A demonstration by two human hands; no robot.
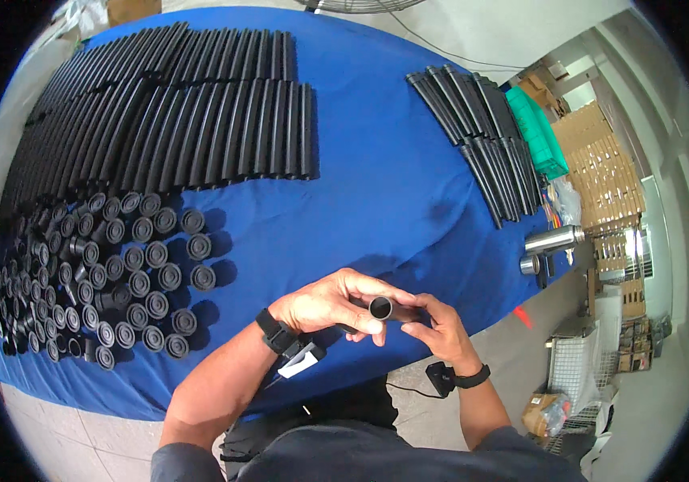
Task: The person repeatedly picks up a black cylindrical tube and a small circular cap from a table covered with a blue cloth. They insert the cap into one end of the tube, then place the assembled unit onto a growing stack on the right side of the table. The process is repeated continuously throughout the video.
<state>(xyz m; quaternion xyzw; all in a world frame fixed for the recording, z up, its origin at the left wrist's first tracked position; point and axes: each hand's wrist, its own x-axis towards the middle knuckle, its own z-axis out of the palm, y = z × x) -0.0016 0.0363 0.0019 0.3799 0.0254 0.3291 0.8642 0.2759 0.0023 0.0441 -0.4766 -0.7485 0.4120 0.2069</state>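
Note:
A black tube (380, 308) is held in front of my body, its round open end facing up toward me. My left hand (336, 304) is closed around it from the left, with the thumb by the rim. From the right, the fingers of my right hand (438, 325) are closed on the tube's side. Most of its length is foreshortened or hidden by my fingers. A small dark part shows under my left hand, too covered to name. Both wrists wear black straps with small devices.
Long black tubes (175, 132) lie in rows at the far left, with many round black ringed caps (155, 255) nearer me. Capped tubes (493, 149) lie at the far right, beside a green crate (539, 132) and a steel flask (553, 239). A blue cloth (368, 161) covers the table.

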